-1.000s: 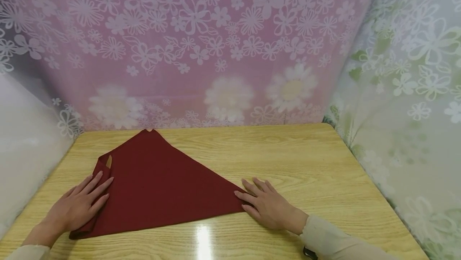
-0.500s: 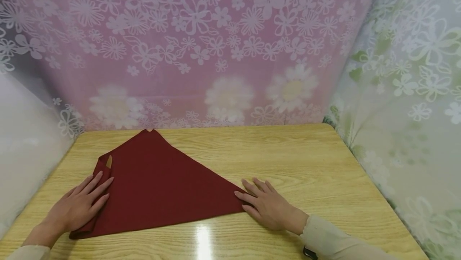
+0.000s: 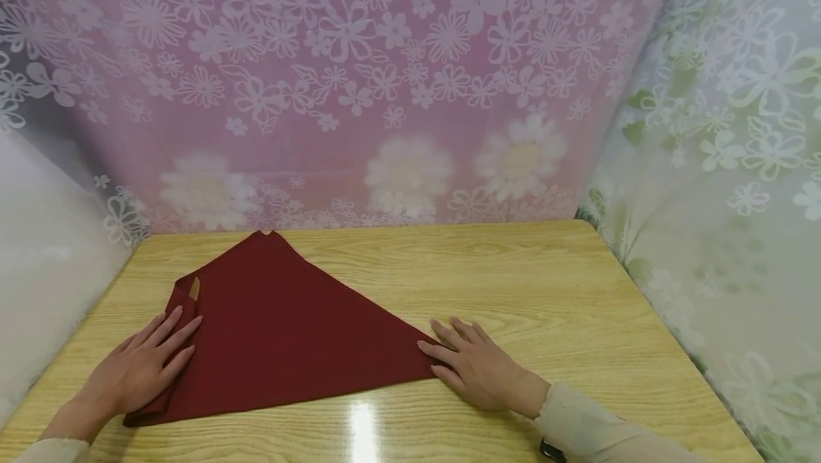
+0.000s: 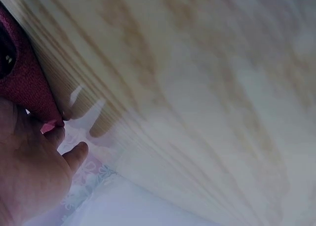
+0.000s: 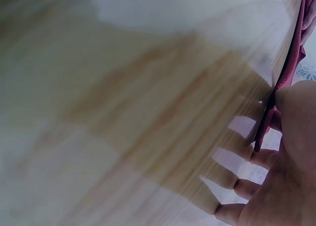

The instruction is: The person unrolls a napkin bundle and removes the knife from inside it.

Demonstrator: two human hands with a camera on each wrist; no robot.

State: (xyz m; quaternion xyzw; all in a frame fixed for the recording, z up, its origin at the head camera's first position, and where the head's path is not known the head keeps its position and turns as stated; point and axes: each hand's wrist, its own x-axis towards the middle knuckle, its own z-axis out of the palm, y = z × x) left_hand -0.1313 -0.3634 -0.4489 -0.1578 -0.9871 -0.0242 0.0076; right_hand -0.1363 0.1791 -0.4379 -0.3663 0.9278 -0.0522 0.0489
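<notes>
A dark red cloth (image 3: 282, 328) lies on the wooden table, folded into a rough triangle with its tip at the back edge. Along its left side a strip is turned over toward the middle, with a small gap near the top that shows the wood. My left hand (image 3: 137, 367) rests on that turned-over strip, fingers straight and slightly spread. At the cloth's right corner, my right hand (image 3: 477, 367) lies with its thumb side on the tip and the other fingers extended over the table. In the right wrist view, the cloth's edge (image 5: 281, 88) runs thin beside the thumb.
The wooden table (image 3: 545, 292) reaches back to a pink flowered curtain (image 3: 385, 92). A pale flowered sheet (image 3: 731, 235) hangs along the right side, and a whitish one (image 3: 45, 249) along the left. Light glares on the table's front.
</notes>
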